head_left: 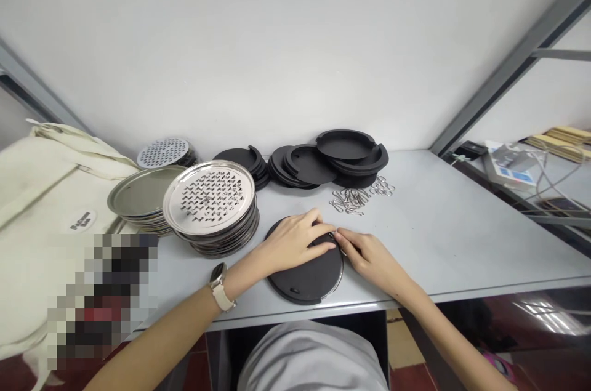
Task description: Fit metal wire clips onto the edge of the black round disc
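Observation:
A round black disc (305,271) lies flat near the table's front edge, with a thin shiny metal rim showing along its right side. My left hand (295,240) rests on top of it, palm down and fingers apart, hiding much of its upper part. At the disc's upper right edge, my right hand (362,252) has its thumb and fingertips pinched on a small metal hook (331,234), mostly hidden between the fingers. Beyond the hands, a loose pile of wire hooks (351,200) lies beside a smaller group of metal rings (382,186).
Left of the disc stands a stack of perforated metal discs (210,197), with plain metal plates (145,191) behind it. Black round covers (346,145) are piled against the wall. A cream bag (37,194) hangs at the left; a rack with boxes (512,169) stands right.

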Available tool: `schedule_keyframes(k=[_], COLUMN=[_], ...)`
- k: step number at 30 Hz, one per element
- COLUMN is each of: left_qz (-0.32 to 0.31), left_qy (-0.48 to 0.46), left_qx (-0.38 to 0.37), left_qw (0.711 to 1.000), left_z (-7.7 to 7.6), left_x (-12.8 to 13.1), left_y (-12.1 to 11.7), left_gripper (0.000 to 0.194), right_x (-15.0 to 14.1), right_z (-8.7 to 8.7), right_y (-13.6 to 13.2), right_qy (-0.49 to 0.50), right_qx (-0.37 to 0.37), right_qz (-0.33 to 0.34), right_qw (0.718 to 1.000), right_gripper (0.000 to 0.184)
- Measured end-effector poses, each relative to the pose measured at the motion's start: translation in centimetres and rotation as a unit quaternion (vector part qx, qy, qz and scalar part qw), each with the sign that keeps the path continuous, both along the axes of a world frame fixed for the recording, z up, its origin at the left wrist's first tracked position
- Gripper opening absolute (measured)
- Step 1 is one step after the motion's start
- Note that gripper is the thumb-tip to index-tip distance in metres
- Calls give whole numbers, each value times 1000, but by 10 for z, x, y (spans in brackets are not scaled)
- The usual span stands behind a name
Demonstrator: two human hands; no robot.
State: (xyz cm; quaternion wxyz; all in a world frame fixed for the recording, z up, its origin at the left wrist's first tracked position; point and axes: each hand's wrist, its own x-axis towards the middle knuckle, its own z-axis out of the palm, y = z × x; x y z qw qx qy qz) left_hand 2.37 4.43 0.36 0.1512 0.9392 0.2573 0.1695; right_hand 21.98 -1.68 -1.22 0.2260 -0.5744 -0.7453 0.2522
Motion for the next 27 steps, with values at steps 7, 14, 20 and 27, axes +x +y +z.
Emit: schedule_keyframes(k=[7, 14, 20, 27], left_qz=[1, -1, -3, -6], left_qy=[5, 1, -3, -2], left_qx=[11, 8, 5, 2], left_qw=[1000, 1000, 1000, 1000], left_z=[-2, -1, -1, -1], left_x=[0, 0, 0, 0], left_y=[1, 0, 0, 0], left_gripper=[35, 34, 33, 32], right_x=[4, 6, 5, 4], right_z=[1, 3, 4, 4], right_y=[-3, -4, -5, -7], right_qy=[0, 15, 20, -1], right_qx=[-1, -3, -3, 4], right_qz=[43, 45, 44, 47], right_qw=[999, 999, 999, 999], right_gripper=[29, 30, 31, 29])
